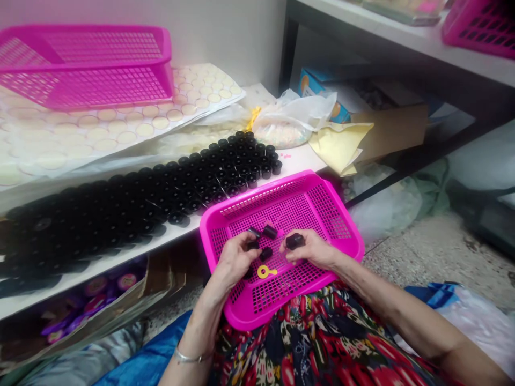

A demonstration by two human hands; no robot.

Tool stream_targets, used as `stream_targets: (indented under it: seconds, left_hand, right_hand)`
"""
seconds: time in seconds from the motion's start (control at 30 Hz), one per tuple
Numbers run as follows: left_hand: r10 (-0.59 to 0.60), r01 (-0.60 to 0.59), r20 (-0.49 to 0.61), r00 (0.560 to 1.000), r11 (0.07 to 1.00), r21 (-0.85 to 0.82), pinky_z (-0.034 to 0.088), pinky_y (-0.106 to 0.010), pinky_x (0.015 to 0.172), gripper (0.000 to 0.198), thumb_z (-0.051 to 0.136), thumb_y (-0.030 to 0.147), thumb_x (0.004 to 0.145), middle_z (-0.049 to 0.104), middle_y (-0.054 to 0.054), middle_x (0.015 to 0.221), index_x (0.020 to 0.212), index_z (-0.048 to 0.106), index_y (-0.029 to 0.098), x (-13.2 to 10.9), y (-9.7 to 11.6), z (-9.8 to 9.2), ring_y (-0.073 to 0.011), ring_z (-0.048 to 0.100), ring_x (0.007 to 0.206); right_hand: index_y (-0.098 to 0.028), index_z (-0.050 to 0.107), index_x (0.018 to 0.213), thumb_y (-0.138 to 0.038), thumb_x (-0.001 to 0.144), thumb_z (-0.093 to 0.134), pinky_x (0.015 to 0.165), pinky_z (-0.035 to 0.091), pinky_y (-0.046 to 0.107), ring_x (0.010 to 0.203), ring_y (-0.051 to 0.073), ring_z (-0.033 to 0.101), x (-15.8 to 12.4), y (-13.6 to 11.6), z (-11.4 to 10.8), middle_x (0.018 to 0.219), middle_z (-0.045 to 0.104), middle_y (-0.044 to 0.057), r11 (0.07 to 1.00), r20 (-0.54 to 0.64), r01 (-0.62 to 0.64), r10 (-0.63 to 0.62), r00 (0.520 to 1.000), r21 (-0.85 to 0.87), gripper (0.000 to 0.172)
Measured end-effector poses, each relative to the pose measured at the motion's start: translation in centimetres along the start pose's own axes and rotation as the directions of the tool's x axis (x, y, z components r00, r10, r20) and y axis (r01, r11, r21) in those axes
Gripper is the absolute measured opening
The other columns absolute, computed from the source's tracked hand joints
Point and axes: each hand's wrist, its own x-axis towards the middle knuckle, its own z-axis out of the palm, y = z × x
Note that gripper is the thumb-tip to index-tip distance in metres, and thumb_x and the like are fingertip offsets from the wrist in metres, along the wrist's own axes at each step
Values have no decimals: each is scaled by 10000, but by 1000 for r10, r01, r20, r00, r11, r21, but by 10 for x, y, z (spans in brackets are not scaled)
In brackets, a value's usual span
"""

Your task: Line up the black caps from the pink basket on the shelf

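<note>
Pink basket (341,225), perforated plastic, rect., resting on person's lap over floral cloth (322,343). Contents: several small black caps, loose, nr centre; 1 yellow ring-shaped pc w/ short tab (266,272) lying on basket floor betw. the hands. Rest of basket floor bare mesh.

Left hand (235,260): inside basket, fingers curled round small black caps (253,238) – at least 2 at fingertips; exact count can't tell. Silver bangle (193,356) on that wrist.

Right hand (316,249): inside basket, thumb + fingers pinched on one black cap (295,240), held just above mesh.

Loose caps betw. hands: one (270,231) nr far side, one (266,253) just above yellow pc. Hands close together, not touching.

Shelf board (298,158), white, just behind basket: large batch of black caps (161,193), packed in rows, open side mostly up, running fr. left edge to nr board's right end.

Second pink basket (86,64), same type, upper left, sitting on clear sheets of round pale discs (120,126); inside appears to hold nothing visible.

Clear plastic bag (281,128) w/ small pale bits inside, right of discs. Yellow paper (340,145) beside it; blue carton (317,88) behind.

Third pink basket (478,21), top right shelf, contents hidden.

Box under board (100,300): round purple/pink items, part hidden.
</note>
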Motion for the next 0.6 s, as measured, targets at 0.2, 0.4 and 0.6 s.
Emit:
stream_targets:
  seconds: [0.2, 0.4, 0.6]
  left_hand:
    - [-116, 242, 240, 964, 760, -603, 462, -241, 640, 299, 644, 131, 606, 627, -20, 783, 897, 574, 139, -13, 13, 13, -114, 592, 669]
    - [-61, 77, 49, 997, 840, -537, 493, -227, 669, 461, 762, 72, 496, 632, 7, 783, 911, 578, 154, -15, 12, 18, -116, 601, 730]
    - [85, -272, -379, 921, 838, -473, 510, -221, 722, 427, 774, 98, 528, 660, -16, 843, 927, 631, 154, -25, 20, -33, -116, 614, 775]
  right_hand:
    - [-164, 566, 1009, -110, 535, 754, 616, 505, 253, 658, 96, 592, 0, 0, 6, 914, 632, 32, 973, 61, 9, -23, 998, 232, 513]
    - [-152, 560, 978, -202, 645, 697, 578, 491, 239, 586, 70, 555, -1, -11, 6, 858, 603, 9, 999, -33, 29, -29, 999, 27, 364]
    - [-167, 510, 1074, -233, 776, 557, 695, 485, 334, 776, 158, 563, 6, -31, -20, 907, 582, 52, 761, -166, 36, -187, 968, -647, 310]
